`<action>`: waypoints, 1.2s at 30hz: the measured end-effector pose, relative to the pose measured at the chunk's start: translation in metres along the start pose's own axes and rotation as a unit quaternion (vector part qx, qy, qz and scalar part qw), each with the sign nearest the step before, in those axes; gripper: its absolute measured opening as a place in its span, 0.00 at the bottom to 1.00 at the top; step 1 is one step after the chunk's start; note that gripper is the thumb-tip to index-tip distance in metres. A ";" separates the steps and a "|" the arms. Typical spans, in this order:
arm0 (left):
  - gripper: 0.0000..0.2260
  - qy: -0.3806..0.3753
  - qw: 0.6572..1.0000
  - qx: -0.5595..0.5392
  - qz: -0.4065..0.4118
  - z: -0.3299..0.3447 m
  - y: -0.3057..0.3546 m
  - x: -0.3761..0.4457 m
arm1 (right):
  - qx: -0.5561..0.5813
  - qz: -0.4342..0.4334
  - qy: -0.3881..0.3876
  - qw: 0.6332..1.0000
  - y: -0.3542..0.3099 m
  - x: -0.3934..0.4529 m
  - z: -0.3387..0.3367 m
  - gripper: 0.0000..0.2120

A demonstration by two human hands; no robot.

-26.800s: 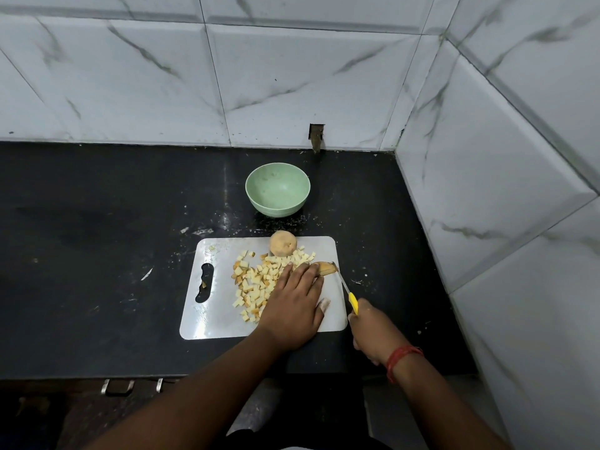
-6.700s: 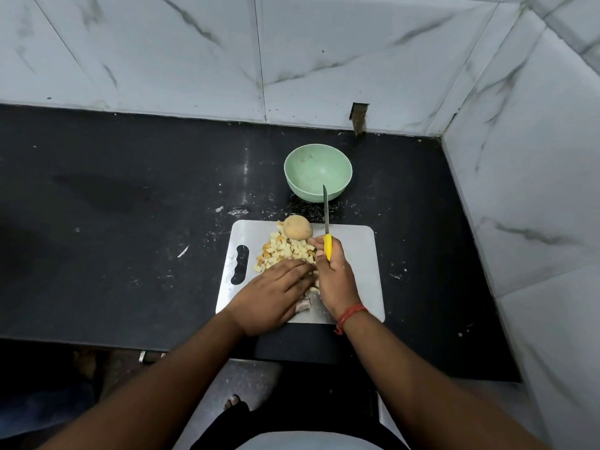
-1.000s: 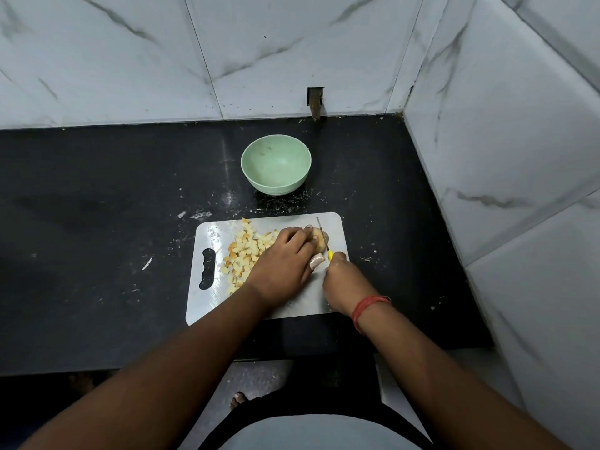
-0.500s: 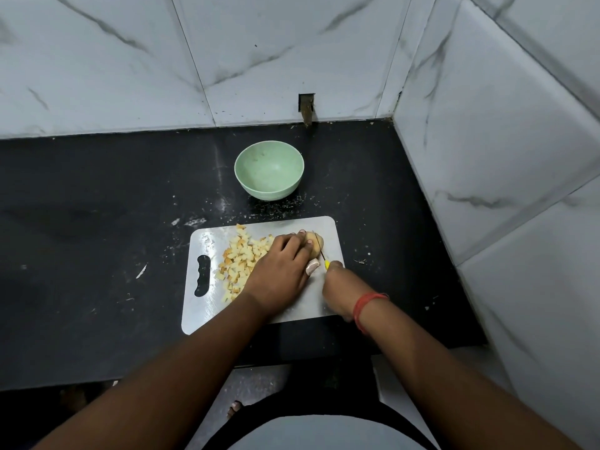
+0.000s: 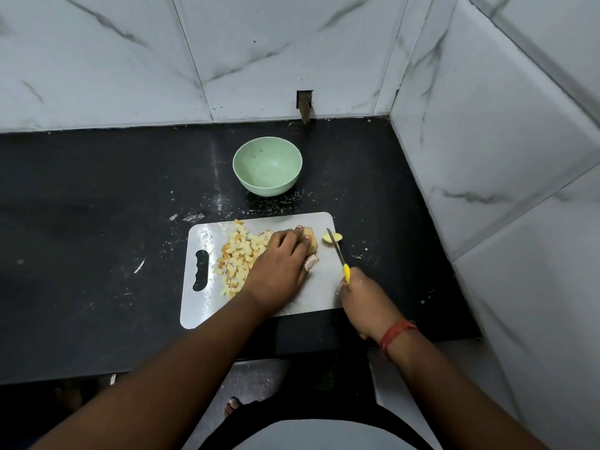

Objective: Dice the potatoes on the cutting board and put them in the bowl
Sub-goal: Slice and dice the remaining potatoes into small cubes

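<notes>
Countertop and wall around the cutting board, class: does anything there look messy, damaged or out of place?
Yes. Pale crumbs and smears litter the black counter between the green bowl and the cutting board. A small rectangular hole is broken into the wall tile just above the counter. Nothing else stands out.

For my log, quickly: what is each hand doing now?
Left hand: holds the whole potato down on the cutting board.
Right hand: grips the yellow-handled knife.
</notes>
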State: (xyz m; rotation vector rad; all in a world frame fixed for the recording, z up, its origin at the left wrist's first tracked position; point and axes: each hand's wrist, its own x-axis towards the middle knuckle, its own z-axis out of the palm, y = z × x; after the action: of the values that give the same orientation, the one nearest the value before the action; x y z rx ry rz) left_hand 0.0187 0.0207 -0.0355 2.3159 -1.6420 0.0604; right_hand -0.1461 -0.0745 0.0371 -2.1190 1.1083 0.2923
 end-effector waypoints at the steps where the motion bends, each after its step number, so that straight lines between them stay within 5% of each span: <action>1: 0.25 -0.005 1.000 -0.005 0.001 -0.001 -0.001 0.000 | 0.002 0.004 -0.004 1.000 -0.001 0.002 -0.003 0.08; 24: 0.23 0.021 0.999 0.009 0.048 -0.007 -0.010 -0.001 | -0.056 0.000 -0.048 0.997 -0.033 0.026 0.003 0.08; 31: 0.22 0.046 0.997 0.006 0.060 -0.002 -0.013 0.001 | -0.125 -0.059 -0.050 0.989 -0.034 0.033 0.004 0.14; 36: 0.21 0.050 0.993 0.029 0.101 0.002 -0.024 0.004 | -0.255 -0.141 -0.095 0.952 -0.044 0.038 -0.005 0.14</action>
State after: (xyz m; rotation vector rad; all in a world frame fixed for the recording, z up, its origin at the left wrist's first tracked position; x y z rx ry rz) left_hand 0.0418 0.0236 -0.0418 2.1418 -1.8381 0.2674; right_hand -0.0893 -0.0854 0.0432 -2.5962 0.6464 0.6892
